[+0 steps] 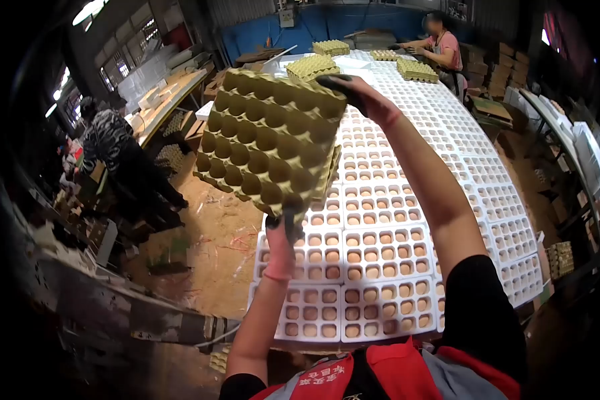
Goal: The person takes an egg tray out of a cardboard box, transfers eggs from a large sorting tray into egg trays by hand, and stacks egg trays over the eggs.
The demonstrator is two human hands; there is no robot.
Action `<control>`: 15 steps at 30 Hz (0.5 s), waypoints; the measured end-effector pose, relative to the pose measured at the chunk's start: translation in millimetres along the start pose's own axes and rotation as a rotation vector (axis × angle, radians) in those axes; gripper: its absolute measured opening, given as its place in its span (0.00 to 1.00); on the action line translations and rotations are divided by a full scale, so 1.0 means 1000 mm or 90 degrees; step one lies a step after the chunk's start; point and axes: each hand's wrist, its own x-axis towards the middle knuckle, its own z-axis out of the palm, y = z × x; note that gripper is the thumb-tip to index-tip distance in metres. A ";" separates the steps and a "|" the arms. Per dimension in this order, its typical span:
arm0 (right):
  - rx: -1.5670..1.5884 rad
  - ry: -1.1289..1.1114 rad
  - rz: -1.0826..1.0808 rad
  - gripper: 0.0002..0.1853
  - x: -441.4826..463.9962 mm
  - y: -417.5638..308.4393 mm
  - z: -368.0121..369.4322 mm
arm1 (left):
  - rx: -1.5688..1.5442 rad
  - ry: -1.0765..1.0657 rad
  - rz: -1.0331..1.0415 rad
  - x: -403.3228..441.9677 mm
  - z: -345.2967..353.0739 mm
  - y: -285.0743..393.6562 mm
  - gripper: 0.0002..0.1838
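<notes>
An empty-looking yellow-green egg tray (260, 133) is held up, tilted, over the left edge of the table. My left hand (283, 237), in a pink and black glove, grips its lower edge. At its upper right corner, my right hand (363, 97), gloved the same way, is closed on the rim. Beneath and in front lie white trays (342, 283) with square compartments, most of them holding brownish eggs. Part of another yellow-green tray (330, 175) shows behind the held one.
Stacks of yellow-green trays (312, 67) stand at the table's far end. A person in pink (447, 53) works at the far right, near another stack (417, 71). At left, a person in camouflage (110, 137) stands beside a side bench (170, 100).
</notes>
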 end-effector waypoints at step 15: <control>0.068 0.472 0.160 0.64 0.025 0.337 -0.058 | 0.312 0.125 -0.067 0.179 -0.045 -0.131 0.16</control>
